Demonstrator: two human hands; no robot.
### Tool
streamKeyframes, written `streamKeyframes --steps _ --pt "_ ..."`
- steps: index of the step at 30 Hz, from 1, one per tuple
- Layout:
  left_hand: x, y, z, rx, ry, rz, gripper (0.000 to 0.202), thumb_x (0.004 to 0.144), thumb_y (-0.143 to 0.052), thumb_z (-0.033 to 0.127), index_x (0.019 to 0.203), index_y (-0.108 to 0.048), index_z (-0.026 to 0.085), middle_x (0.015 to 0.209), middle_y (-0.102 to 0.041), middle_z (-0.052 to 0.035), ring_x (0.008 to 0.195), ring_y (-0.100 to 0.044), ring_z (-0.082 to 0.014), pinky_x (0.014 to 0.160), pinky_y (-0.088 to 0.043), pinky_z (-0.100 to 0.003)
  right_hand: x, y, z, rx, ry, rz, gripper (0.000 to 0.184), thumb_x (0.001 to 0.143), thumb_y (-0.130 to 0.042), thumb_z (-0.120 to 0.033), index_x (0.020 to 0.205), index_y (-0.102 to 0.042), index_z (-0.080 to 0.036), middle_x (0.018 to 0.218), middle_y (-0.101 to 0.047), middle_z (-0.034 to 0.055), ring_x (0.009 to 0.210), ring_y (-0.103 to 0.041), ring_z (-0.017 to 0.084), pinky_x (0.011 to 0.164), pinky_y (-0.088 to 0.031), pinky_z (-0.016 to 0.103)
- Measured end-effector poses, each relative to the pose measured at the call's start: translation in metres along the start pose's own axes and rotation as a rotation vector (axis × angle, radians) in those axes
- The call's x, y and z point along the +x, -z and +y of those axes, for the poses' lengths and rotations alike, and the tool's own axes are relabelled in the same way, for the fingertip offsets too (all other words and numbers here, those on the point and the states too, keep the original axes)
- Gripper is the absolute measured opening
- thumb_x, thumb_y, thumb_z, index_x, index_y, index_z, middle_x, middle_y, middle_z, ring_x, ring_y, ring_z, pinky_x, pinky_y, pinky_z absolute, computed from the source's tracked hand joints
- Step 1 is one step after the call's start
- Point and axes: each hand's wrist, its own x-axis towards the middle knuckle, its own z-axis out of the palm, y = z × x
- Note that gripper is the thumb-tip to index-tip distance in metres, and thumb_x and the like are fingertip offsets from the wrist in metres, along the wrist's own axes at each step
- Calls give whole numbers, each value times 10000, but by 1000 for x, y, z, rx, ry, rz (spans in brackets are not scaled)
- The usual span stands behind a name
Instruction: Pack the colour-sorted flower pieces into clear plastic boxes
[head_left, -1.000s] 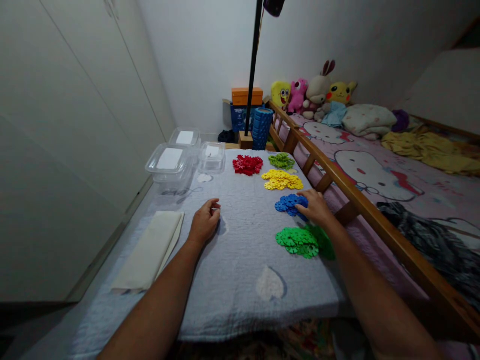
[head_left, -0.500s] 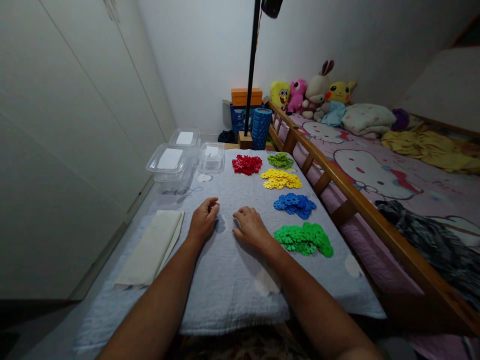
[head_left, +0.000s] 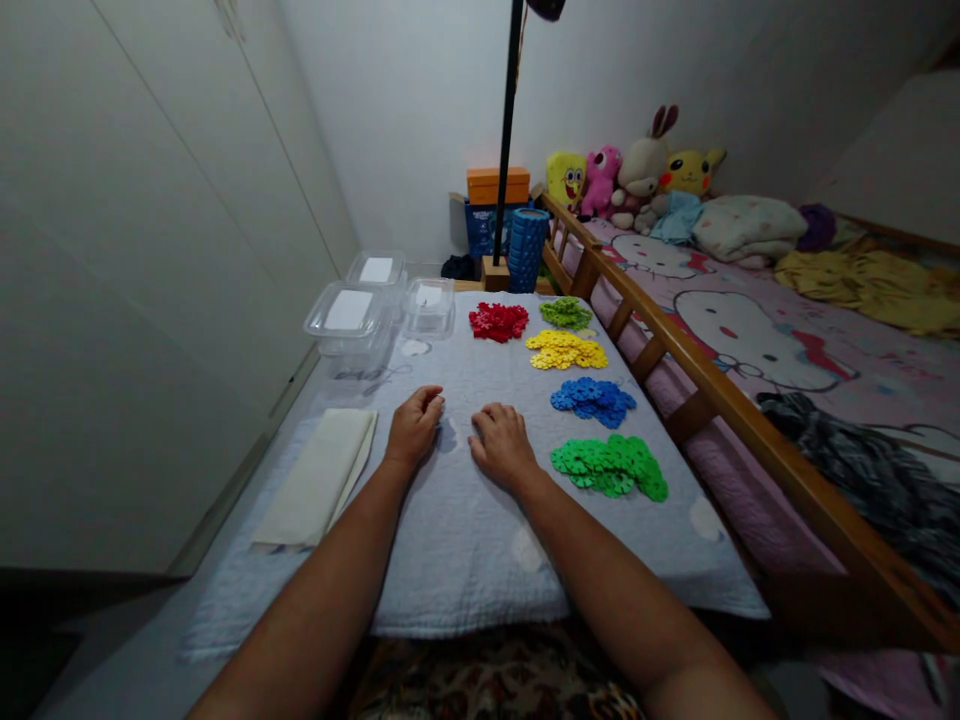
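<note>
We are recording the left hand (head_left: 415, 427) and the right hand (head_left: 501, 445) lying side by side but apart, knuckles up, on the cloth-covered desk (head_left: 450, 560). Both grips are curling narrow against the cloth, and we cannot tell whether either is holding a piece. The green pile (head_left: 609, 467) is sitting just right of the right hand without touching it, and the blue pile (head_left: 593, 399) is lying beyond it. We are judging these pieces small, light, stiff and prone to scattering. Each is best pinched by its rim between thumb and forefinger.
</note>
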Motion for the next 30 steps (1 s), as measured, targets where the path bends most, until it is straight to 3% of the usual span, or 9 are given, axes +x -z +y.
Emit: streamKeyframes --steps 14,20,22,25,30 --pt "-2 -2 8 53 -27 -21 343 860 -585 445 1067 -735 216 1003 -779 -80 939 -717 -249 934 -533 -395 0 1 0 20 4 27 211 949 -630 -288 1145 -676 -224 1240 -630 101 1177 -495 278 1019 -398 414" --pt "14 8 24 -120 191 -29 310 720 -673 325 983 -725 169 999 -752 -111 868 -701 -241 807 -553 -384 -1 1 0 24 10 41 189 951 -620 -275 1125 -672 -219 1235 -625 107 1163 -503 277 1011 -395 415" --pt "21 17 34 -190 211 39 354 705 -703 348 1011 -716 171 1073 -739 -110 915 -692 -234 801 -542 -366 -1 0 0 28 10 41 185 948 -623 -272 1118 -672 -219 1227 -629 104 1156 -505 278 1005 -396 415" --pt "35 35 49 -353 274 189 388 715 -715 420 1021 -678 185 1025 -716 -67 872 -676 -193 722 -502 -303 0 -1 1 35 7 47 182 940 -629 -262 1112 -671 -217 1224 -630 103 1157 -505 277 1003 -393 411" --pt "62 65 57 -552 426 570 300 732 -700 401 906 -559 201 837 -609 26 662 -581 -98 579 -402 -211 0 -2 2 48 6 56 175 937 -627 -256 1103 -668 -222 1199 -632 99 1146 -510 274 997 -394 411"
